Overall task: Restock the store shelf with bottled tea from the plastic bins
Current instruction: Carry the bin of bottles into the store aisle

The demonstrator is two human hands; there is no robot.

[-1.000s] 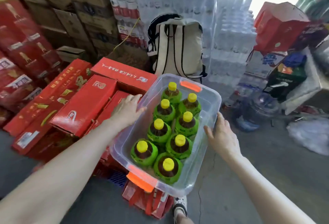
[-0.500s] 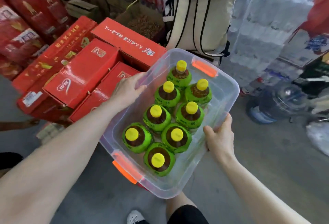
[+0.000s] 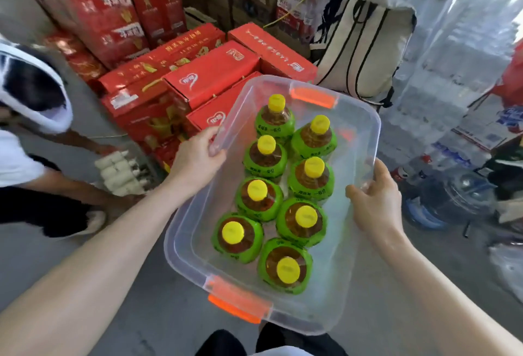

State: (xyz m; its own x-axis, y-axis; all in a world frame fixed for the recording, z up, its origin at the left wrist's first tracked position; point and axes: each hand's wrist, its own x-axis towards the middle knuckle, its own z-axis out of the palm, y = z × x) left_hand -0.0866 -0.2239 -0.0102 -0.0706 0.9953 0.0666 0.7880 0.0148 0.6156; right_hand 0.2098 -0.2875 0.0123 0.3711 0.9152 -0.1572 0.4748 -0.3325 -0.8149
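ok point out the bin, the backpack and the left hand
bin [image 3: 365,118], head view, bare far right rim
backpack [image 3: 365,41], head view, front panel
left hand [image 3: 195,157], head view, back of hand

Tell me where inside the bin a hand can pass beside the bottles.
Inside the bin, bare floor runs along the right wall, beside the right hand. The eight bottles crowd the middle and left, caps close together.

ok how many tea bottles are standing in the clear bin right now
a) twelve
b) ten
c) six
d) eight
d: eight yellow caps show above green labels inside the clear bin, in two rows of four, from the farthest bottle to the nearest bottle; the left hand and right hand grip its long sides.
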